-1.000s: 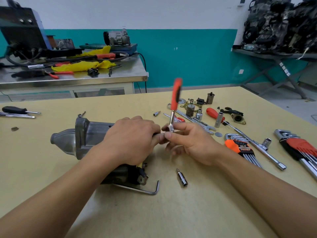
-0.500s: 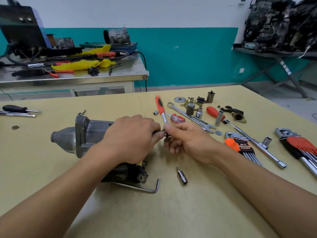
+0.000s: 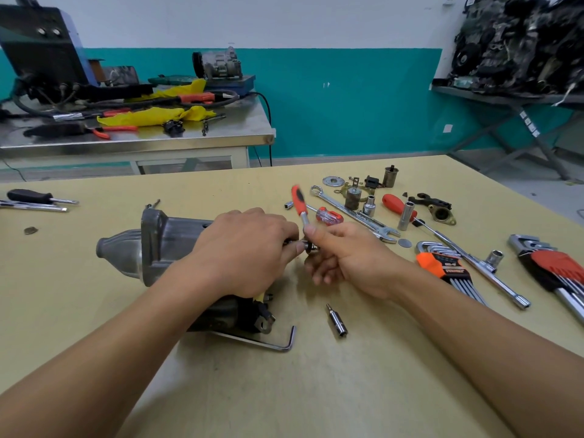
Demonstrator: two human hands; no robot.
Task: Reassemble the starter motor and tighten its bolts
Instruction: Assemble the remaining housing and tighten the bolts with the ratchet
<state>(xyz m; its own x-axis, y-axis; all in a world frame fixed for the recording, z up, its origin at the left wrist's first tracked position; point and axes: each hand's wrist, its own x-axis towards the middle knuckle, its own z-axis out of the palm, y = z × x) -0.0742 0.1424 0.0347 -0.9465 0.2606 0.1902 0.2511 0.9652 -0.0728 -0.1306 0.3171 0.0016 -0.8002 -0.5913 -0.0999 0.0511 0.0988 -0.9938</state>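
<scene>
The grey starter motor (image 3: 151, 245) lies on its side on the yellow table (image 3: 94, 311), nose pointing left. My left hand (image 3: 243, 251) lies over its body, fingers curled round the right end, fingertips at the ratchet head. My right hand (image 3: 341, 257) pinches the head of a small ratchet (image 3: 300, 205) with an orange and black handle. The handle slants up and to the left. Its head meets the motor's right end between my two hands; the bolt there is hidden.
An L-shaped hex key (image 3: 268, 341) and a loose socket (image 3: 337, 320) lie in front of the motor. Right of my hands are a combination wrench (image 3: 354, 213), screwdrivers, sockets, small motor parts, two hex key sets (image 3: 442, 267) and a T-bar wrench (image 3: 480, 270). Screwdrivers (image 3: 34, 197) lie far left.
The ratchet handle has swung from nearly upright down to the left. My hands stay on the motor's right end, almost unmoved.
</scene>
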